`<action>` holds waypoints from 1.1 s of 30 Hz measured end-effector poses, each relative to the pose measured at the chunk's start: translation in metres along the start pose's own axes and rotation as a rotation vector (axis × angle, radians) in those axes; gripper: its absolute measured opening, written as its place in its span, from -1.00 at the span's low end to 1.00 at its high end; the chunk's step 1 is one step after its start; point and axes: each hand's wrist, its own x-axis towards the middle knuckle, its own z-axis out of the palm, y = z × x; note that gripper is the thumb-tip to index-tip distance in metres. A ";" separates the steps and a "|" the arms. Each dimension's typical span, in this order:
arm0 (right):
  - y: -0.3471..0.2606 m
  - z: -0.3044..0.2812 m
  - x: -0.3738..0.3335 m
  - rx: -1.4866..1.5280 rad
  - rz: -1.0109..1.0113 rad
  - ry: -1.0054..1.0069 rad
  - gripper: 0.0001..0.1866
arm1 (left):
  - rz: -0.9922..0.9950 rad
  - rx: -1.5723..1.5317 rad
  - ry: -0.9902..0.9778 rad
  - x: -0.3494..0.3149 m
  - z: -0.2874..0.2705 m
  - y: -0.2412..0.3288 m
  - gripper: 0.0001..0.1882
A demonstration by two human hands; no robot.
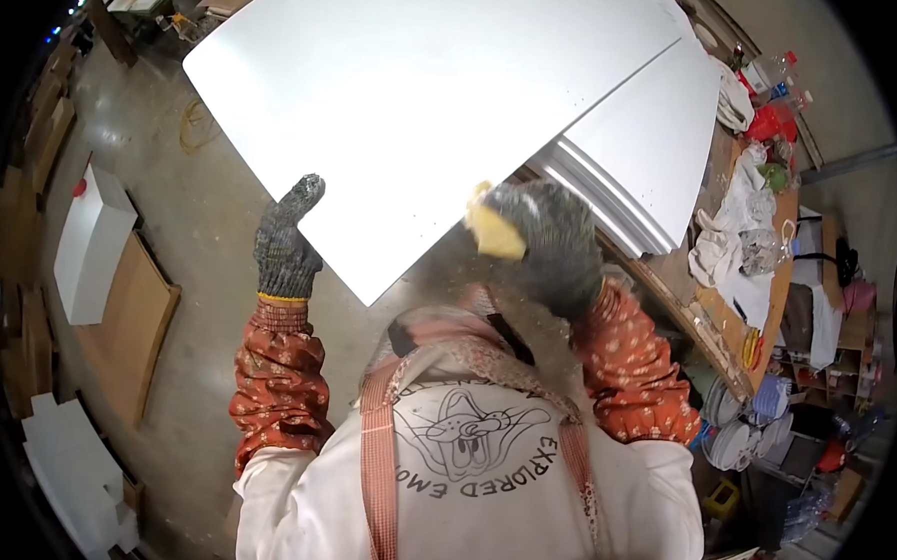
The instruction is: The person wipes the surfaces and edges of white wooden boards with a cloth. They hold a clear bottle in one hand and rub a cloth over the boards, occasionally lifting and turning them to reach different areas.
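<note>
A large white panel (406, 108) stretches out in front of me, one corner pointing toward my body. My left hand (288, 241), in a dark grey knit glove, grips its left edge with the thumb on top; the fingers underneath are hidden. At the right edge, near that corner, my gloved right hand (553, 240) is closed around a folded yellow piece of sandpaper (497, 232), which touches the edge and is slightly blurred. Under the panel, to the right, lie more white panels (643, 138) in a stack, their layered edges showing.
The stack rests on a wooden table (701, 331), whose right side holds crumpled white cloth (736, 218) and plastic bottles (783, 69). Round discs (734, 445) sit below it. Across the floor at left are a white panel (92, 244) and a brown board (131, 331).
</note>
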 end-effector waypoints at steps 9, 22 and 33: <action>-0.029 -0.013 0.011 -0.046 0.301 -0.099 -0.59 | -0.140 -0.111 0.033 -0.014 0.007 0.006 -0.66; -0.002 0.002 -0.007 0.697 0.306 0.564 -0.36 | -0.176 -0.354 0.025 -0.015 0.017 0.015 -0.66; -0.015 0.007 -0.027 1.455 0.512 0.542 -0.56 | 0.165 0.056 -0.060 -0.006 0.000 -0.013 -0.76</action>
